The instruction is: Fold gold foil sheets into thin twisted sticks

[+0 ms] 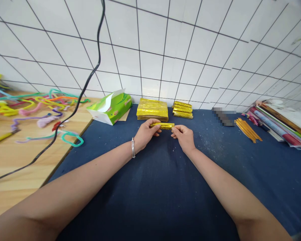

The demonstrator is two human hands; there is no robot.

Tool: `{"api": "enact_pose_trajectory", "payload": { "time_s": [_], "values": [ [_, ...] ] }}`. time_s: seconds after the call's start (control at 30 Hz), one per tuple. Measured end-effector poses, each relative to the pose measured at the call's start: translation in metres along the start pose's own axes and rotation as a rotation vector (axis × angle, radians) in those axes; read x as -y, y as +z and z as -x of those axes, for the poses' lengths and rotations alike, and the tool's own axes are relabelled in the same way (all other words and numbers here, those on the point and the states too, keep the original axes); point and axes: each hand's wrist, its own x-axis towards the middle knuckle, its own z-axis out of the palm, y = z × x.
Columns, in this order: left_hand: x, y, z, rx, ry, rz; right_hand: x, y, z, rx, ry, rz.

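Note:
A narrow folded strip of shiny gold paper is stretched level between my two hands above the dark blue table. My left hand, with a silver bangle at the wrist, pinches its left end. At the strip's right end, the fingers of my right hand are closed on it. Just behind the hands lies a thick stack of gold paper sheets. Several folded gold pieces sit to the right of that stack, near the wall.
A green tissue pack stands behind left. Colourful fuzzy stems cover the wooden table. A black cable hangs across the left. Orange-gold strips and piled books lie right. The tiled wall is behind.

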Motion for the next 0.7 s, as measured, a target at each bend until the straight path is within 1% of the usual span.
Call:
{"api": "enact_pose_trajectory", "payload": {
  "time_s": [0.33, 0.7],
  "values": [
    [-0.0005, 0.0004, 0.0012, 0.025, 0.031, -0.012, 0.0019, -0.0015, -0.0012, 0.015, 0.069, -0.095],
    [-0.0008, -0.0007, 0.0001, 0.015, 0.045, -0.059, 0.0044, -0.0032, -0.0016, 0.031, 0.081, -0.08]
  ]
}}
